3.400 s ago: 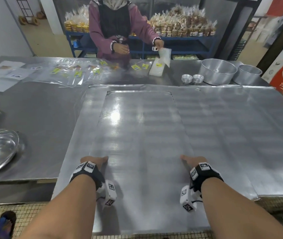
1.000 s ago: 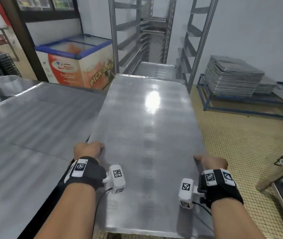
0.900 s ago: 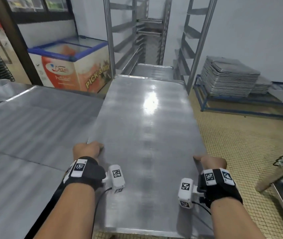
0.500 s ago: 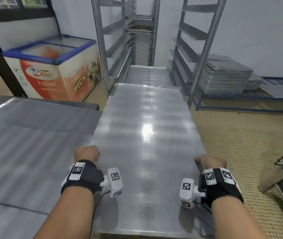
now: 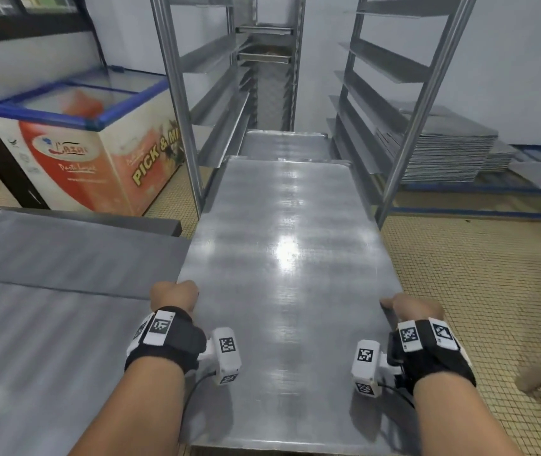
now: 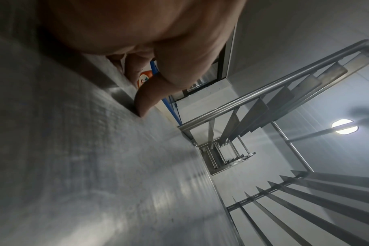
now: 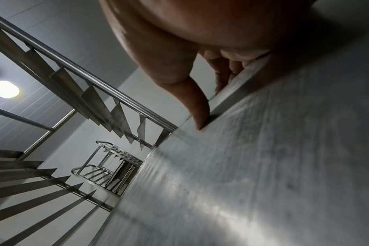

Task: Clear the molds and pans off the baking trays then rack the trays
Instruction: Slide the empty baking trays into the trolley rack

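Note:
I carry a long bare metal baking tray (image 5: 282,258) flat in front of me, lengthwise. My left hand (image 5: 173,296) grips its left rim, thumb on top, fingers curled under, as the left wrist view shows at the tray (image 6: 95,166) edge. My right hand (image 5: 410,307) grips the right rim of the tray (image 7: 263,166) the same way. The tray's far end sits between the uprights of the steel rack (image 5: 180,103), just above another tray (image 5: 282,144) lying on the rack's runners. No molds or pans lie on the carried tray.
The steel worktable (image 5: 48,291) with more trays is at my left. A chest freezer (image 5: 81,143) stands left of the rack. A stack of trays (image 5: 443,153) rests on a low blue frame at the right wall. Tiled floor (image 5: 476,274) lies to the right.
I lifted the tray off the worktable, turned right and walked toward the rack. In the last second the tray's far end has come in between the rack's uprights. Both grips are unchanged.

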### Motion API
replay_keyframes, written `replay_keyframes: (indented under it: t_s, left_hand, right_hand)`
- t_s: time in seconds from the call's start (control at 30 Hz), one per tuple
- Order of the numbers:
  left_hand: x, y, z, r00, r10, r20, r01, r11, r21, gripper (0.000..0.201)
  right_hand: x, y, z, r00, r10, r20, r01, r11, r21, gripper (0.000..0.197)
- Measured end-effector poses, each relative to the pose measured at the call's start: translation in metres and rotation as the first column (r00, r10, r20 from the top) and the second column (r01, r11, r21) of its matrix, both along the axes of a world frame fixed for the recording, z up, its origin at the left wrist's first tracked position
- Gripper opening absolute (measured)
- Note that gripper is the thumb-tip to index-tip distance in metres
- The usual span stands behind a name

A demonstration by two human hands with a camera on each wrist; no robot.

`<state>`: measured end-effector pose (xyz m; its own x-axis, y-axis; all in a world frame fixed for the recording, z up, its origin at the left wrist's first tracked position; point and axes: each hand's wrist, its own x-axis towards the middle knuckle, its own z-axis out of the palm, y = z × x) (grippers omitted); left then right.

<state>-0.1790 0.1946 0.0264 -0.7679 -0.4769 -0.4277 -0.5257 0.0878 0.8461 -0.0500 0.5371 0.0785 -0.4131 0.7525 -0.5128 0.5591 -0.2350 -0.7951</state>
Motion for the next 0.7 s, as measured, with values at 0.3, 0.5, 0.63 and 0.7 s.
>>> replay_keyframes:
  t_s: [0.3, 0.5, 0.63, 0.7]
  left_hand:
    - [-0.137, 0.027, -0.039, 1.0, 0.014, 0.024, -0.014, 1.0, 0.003, 0.033]
    - [-0.167, 0.061, 0.009, 0.994, -0.091, 0.058, 0.102, 0.965, -0.242, 0.041]
    - [-0.196, 0.071, 0.013, 0.99, -0.114, 0.085, 0.134, 0.949, -0.287, 0.036]
    - [-0.207, 0.076, 0.015, 0.991, -0.093, 0.098, 0.118, 0.95, -0.291, 0.036]
  right_hand:
    - [-0.123, 0.054, -0.001, 0.995, 0.082, 0.061, -0.082, 0.997, 0.007, 0.041]
    - [-0.19, 0.083, -0.004, 0.98, 0.128, 0.15, -0.144, 0.985, 0.098, 0.031]
    - [-0.223, 0.096, -0.004, 0.975, 0.16, 0.155, -0.179, 0.977, 0.115, 0.036]
    - [-0.232, 0.098, -0.005, 0.976, 0.169, 0.14, -0.189, 0.971, 0.146, 0.038]
